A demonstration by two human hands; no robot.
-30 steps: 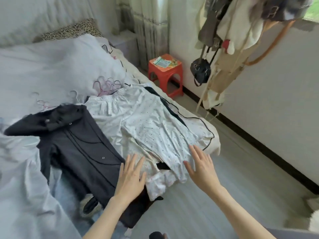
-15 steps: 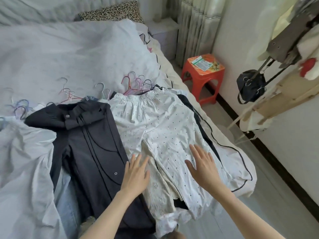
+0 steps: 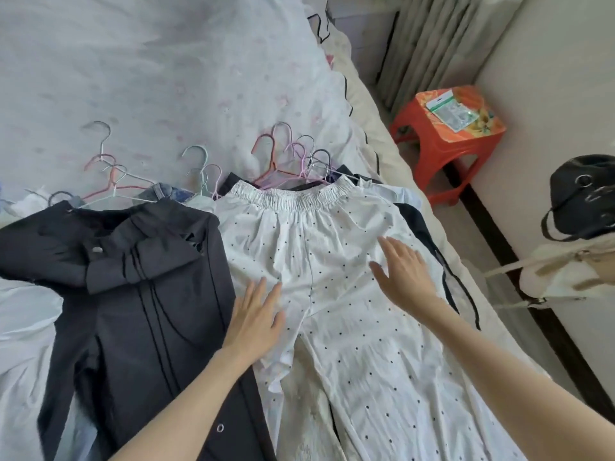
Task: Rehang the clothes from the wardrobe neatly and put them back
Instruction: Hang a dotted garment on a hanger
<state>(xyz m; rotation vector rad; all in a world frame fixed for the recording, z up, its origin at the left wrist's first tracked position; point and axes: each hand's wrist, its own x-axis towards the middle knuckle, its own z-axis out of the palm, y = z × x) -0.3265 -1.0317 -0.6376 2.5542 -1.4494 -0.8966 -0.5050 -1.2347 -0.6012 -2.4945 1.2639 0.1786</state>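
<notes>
Both hands are lying flat with straight fingers on the white dotted trousers point(image 3: 336, 261), holding nothing. The left hand point(image 3: 254, 319) is pressing near the trousers' left side, right by the dark jacket point(image 3: 133, 287), and the right hand point(image 3: 404, 272) is resting further up toward the bed's right edge. The trousers are lying along that right edge of the bed point(image 3: 372, 104), waistband pointing at the hangers point(image 3: 293, 158), and the legs are running out of frame at the bottom. More dark clothes are peeking out under the trousers, can't tell what they are. The hanger shoulders are mostly buried under the garments, only hooks showing. A red stool point(image 3: 449, 141) is standing on the floor beside the bed, and a black bag point(image 3: 585, 197) is getting cut off at the right.
</notes>
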